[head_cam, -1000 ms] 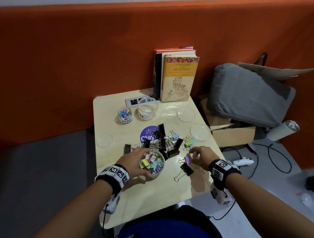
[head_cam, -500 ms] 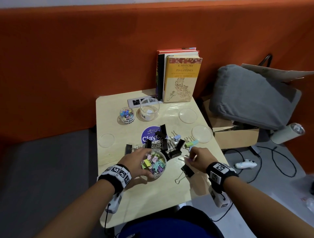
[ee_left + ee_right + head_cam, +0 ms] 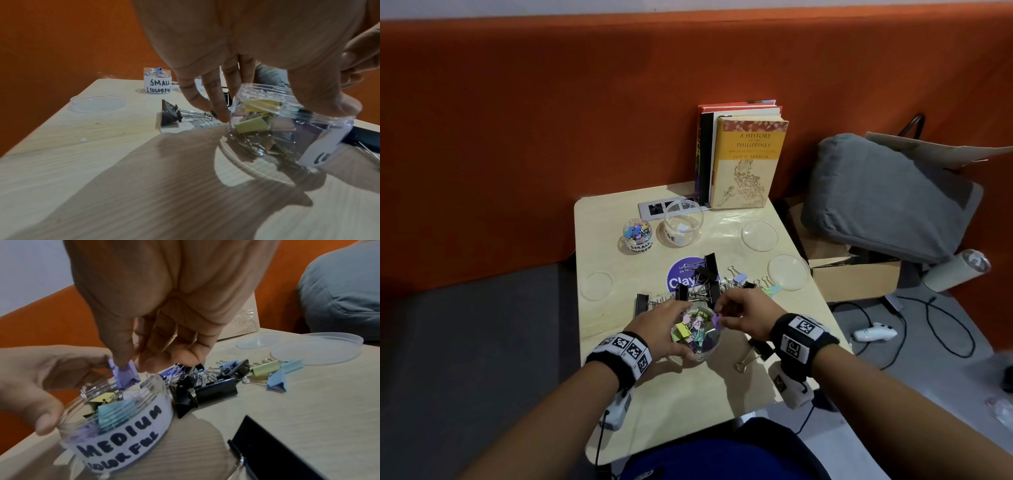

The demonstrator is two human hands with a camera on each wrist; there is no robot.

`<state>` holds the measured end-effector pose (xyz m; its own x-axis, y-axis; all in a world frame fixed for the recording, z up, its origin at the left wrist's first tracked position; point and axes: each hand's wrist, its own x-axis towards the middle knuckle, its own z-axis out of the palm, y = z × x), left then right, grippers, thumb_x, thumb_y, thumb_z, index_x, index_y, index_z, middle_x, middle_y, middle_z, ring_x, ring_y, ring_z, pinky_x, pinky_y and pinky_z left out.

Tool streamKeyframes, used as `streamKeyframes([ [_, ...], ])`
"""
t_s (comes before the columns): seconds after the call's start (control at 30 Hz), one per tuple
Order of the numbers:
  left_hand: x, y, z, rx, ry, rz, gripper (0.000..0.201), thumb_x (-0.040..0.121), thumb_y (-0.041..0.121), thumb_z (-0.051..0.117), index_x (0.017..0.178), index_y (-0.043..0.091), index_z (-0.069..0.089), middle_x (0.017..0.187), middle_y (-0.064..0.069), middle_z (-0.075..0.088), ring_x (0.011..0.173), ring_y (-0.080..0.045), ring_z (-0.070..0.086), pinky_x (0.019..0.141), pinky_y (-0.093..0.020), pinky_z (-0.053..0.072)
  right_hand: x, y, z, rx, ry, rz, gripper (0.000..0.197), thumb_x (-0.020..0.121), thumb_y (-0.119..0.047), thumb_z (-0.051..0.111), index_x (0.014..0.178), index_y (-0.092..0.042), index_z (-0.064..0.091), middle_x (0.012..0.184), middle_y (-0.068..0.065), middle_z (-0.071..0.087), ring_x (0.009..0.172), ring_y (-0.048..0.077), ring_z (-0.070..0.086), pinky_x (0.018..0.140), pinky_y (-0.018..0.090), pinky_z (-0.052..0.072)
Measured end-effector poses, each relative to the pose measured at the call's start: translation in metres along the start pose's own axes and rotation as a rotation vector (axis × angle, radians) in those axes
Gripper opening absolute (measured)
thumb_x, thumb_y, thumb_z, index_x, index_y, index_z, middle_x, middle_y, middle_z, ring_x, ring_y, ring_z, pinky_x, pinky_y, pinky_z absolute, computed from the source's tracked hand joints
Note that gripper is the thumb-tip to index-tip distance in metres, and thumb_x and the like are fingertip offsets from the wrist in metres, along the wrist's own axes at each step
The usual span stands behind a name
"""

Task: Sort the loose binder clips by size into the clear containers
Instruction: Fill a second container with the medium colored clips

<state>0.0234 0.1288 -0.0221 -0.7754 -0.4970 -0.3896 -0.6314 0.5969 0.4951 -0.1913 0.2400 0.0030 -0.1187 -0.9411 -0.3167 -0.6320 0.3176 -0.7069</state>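
1. The right hand [image 3: 743,317] pinched a purple binder clip [image 3: 125,376] between thumb and fingertips, right over the open mouth of the "MEDIUM COLORFUL" jar [image 3: 121,421]. In the right wrist view the clip's long axis ran steeply downward, its lower end pointing into the jar and its upper end under the thumb.
2. The left hand [image 3: 664,329] gripped that jar, its thumb [image 3: 46,421] on the near side of the rim and its fingers [image 3: 213,104] curled round the far side. The jar stood upright on the wooden table [image 3: 619,329], near its front middle, partly filled with pastel clips in yellow, pink, teal and purple; too tangled to count.
3. Three clear jars were in view: the held one, a "SMALL" jar [image 3: 637,236] holding tiny coloured clips, and a wider jar [image 3: 683,228] just right of it with no clips visible inside.
4. Three clear lids lay flat: one at the left edge [image 3: 596,286], two toward the right edge [image 3: 759,235] [image 3: 788,272].
5. A loose heap [image 3: 207,386] just behind the held jar mixed large black clips with pastel ones; the right wrist view showed two blue, one green and one teal. Another black clip [image 3: 756,349] lay near the right wrist.
6. Three books [image 3: 748,164] stood upright at the table's back edge.
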Motion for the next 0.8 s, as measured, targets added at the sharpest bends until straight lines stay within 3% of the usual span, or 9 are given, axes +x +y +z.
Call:
streamKeyframes([
  [0.1,0.0,-0.001,0.0,0.003,0.002,0.002,0.102,0.063,0.059,0.083,0.148,0.035,0.03,0.145,0.012,0.042,0.128,-0.014,0.049,0.097,-0.029,0.043,0.001,-0.003,0.006,-0.046,-0.04,-0.003,0.014,0.081,-0.022,0.077,0.089,-0.028,0.067,0.083,-0.016,0.066,0.074,-0.006,0.06,0.068,0.011,0.046],
  [0.17,0.001,-0.001,0.0,0.001,-0.005,0.004,0.102,0.062,0.06,0.083,0.147,0.036,0.031,0.144,0.013,0.042,0.127,-0.014,0.049,0.097,-0.029,0.043,0.0,0.0,0.004,-0.023,-0.017,0.012,0.011,0.082,-0.021,0.076,0.086,-0.028,0.068,0.083,-0.014,0.068,0.073,-0.004,0.061,0.069,0.013,0.046],
  [0.27,0.002,-0.002,0.0,-0.001,-0.015,0.004,0.103,0.062,0.061,0.083,0.147,0.035,0.031,0.145,0.013,0.041,0.128,-0.014,0.049,0.098,-0.031,0.044,-0.004,0.011,-0.007,-0.008,0.097,0.032,0.006,0.084,-0.02,0.073,0.082,-0.023,0.069,0.08,-0.008,0.069,0.068,0.0,0.06,0.069,0.02,0.049],
  [0.4,0.003,-0.003,0.002,-0.008,-0.012,0.013,0.102,0.063,0.06,0.082,0.147,0.036,0.031,0.145,0.013,0.041,0.128,-0.014,0.049,0.097,-0.031,0.045,-0.012,0.04,-0.023,-0.076,0.247,0.155,0.013,0.086,-0.021,0.07,0.076,-0.028,0.065,0.076,-0.014,0.066,0.067,-0.003,0.058,0.064,0.018,0.042],
  [0.5,0.003,-0.004,0.002,-0.016,-0.007,0.014,0.101,0.063,0.059,0.083,0.147,0.036,0.031,0.144,0.013,0.042,0.129,-0.014,0.048,0.097,-0.031,0.044,-0.014,0.065,-0.032,-0.191,0.273,0.291,0.007,0.087,-0.028,0.068,0.083,-0.023,0.067,0.083,-0.008,0.069,0.08,0.008,0.063,0.069,0.022,0.042],
  [0.6,0.002,-0.003,0.002,-0.013,-0.007,0.011,0.101,0.064,0.058,0.082,0.147,0.036,0.03,0.144,0.012,0.041,0.13,-0.013,0.046,0.097,-0.03,0.044,-0.011,0.085,-0.034,-0.298,0.268,0.422,0.023,0.087,-0.042,0.066,0.09,-0.019,0.066,0.091,0.002,0.07,0.086,0.02,0.063,0.069,0.027,0.044],
  [0.7,0.002,-0.003,0.002,-0.021,-0.011,0.003,0.101,0.064,0.059,0.082,0.147,0.037,0.029,0.144,0.012,0.041,0.129,-0.014,0.047,0.096,-0.031,0.044,-0.003,0.093,-0.03,-0.314,0.259,0.49,0.033,0.086,-0.049,0.064,0.102,-0.021,0.066,0.097,0.003,0.071,0.088,0.021,0.064,0.067,0.026,0.041],
  [0.8,0.002,-0.003,0.002,-0.026,-0.017,-0.001,0.101,0.065,0.058,0.083,0.147,0.037,0.029,0.144,0.012,0.041,0.13,-0.015,0.047,0.096,-0.031,0.044,0.002,0.09,-0.025,-0.326,0.245,0.477,0.023,0.088,-0.046,0.061,0.1,-0.027,0.065,0.09,0.0,0.072,0.082,0.019,0.065,0.066,0.026,0.047],
])
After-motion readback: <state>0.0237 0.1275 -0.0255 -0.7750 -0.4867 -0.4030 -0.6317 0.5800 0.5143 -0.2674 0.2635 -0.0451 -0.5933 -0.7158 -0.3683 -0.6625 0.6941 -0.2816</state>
